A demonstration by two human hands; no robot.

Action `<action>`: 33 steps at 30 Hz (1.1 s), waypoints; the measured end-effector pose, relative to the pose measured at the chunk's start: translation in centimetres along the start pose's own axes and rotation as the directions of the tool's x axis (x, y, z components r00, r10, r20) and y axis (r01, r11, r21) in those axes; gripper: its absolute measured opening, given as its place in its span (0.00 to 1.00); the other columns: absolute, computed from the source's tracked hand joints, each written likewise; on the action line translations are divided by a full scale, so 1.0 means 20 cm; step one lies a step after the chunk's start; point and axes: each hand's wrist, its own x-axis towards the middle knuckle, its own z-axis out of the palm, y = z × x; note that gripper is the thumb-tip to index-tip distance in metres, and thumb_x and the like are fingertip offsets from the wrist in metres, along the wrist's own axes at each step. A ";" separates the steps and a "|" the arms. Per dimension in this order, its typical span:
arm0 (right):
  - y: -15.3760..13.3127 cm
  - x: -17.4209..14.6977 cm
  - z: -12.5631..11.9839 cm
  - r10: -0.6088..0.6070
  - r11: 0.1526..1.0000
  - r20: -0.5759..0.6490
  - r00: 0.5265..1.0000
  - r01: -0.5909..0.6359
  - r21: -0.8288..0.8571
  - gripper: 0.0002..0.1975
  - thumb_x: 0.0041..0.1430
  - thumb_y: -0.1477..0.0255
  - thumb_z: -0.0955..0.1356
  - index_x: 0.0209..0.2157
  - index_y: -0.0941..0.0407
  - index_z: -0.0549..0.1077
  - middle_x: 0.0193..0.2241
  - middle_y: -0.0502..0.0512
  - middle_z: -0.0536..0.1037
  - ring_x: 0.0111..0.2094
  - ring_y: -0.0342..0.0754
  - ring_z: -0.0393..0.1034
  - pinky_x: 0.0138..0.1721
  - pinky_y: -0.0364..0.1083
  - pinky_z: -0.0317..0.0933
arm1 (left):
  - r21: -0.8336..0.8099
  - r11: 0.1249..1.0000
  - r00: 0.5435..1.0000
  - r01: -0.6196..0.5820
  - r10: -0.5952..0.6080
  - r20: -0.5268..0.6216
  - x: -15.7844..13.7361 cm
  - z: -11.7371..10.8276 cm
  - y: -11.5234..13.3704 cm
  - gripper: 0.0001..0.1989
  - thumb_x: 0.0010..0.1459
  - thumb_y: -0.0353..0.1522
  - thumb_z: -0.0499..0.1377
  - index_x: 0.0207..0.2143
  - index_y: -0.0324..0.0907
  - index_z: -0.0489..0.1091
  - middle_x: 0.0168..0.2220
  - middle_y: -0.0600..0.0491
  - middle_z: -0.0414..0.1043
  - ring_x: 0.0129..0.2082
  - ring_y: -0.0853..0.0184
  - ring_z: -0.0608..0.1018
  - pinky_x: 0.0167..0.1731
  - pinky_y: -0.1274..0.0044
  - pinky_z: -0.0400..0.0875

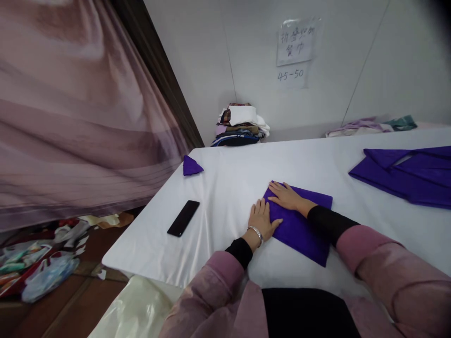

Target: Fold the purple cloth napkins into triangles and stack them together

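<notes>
A purple cloth napkin (299, 230), folded into a flat rectangle, lies on the white-covered table (225, 188) before me. My left hand (262, 219) rests at its left edge, fingers stretched out and thumb on the cloth; a silver bracelet circles the wrist. Lying flat on the napkin's far left part, my right hand (287, 196) has its fingers extended. Neither hand grips anything. Part of the napkin is hidden under the hands and the right sleeve. Toward the table's far left corner sits a small folded purple cloth triangle (192, 166).
A black phone (183, 218) lies left of the napkin. More purple cloth (412, 173) is spread at the right. Folded clothes (241, 126) are stacked by the back wall, below a handwritten sign (295, 43). A pink curtain (81, 112) hangs left; bags (51, 277) lie on the floor.
</notes>
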 end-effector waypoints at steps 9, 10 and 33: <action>0.03 -0.02 0.03 -0.006 1.000 -0.035 0.999 0.006 -0.001 0.32 0.61 0.52 0.50 0.61 0.55 0.55 0.62 0.60 0.55 0.63 0.54 0.43 0.59 0.59 0.40 | 0.022 1.000 1.000 -0.010 0.010 -0.002 -0.08 0.00 0.01 0.42 0.57 0.55 0.36 0.62 0.31 0.47 0.64 0.40 0.43 0.64 0.54 0.44 0.61 0.62 0.44; 0.02 -0.02 0.03 -0.004 1.000 -0.034 0.999 0.004 0.004 0.33 0.61 0.52 0.50 0.61 0.55 0.55 0.62 0.60 0.55 0.63 0.54 0.43 0.60 0.59 0.39 | 0.013 1.000 1.000 -0.014 0.014 -0.005 -0.11 0.00 0.00 0.43 0.57 0.55 0.37 0.62 0.31 0.48 0.64 0.39 0.43 0.64 0.54 0.44 0.61 0.62 0.44; 0.22 -0.90 -0.21 0.048 0.896 -0.188 0.981 0.041 0.442 0.21 0.54 0.73 0.59 0.49 0.51 0.70 0.52 0.53 0.70 0.58 0.51 0.56 0.57 0.57 0.52 | -0.109 0.856 0.862 -0.505 0.506 -0.015 -0.19 -0.09 0.01 0.16 0.62 0.30 0.47 0.49 0.45 0.68 0.52 0.50 0.68 0.52 0.63 0.68 0.50 0.68 0.63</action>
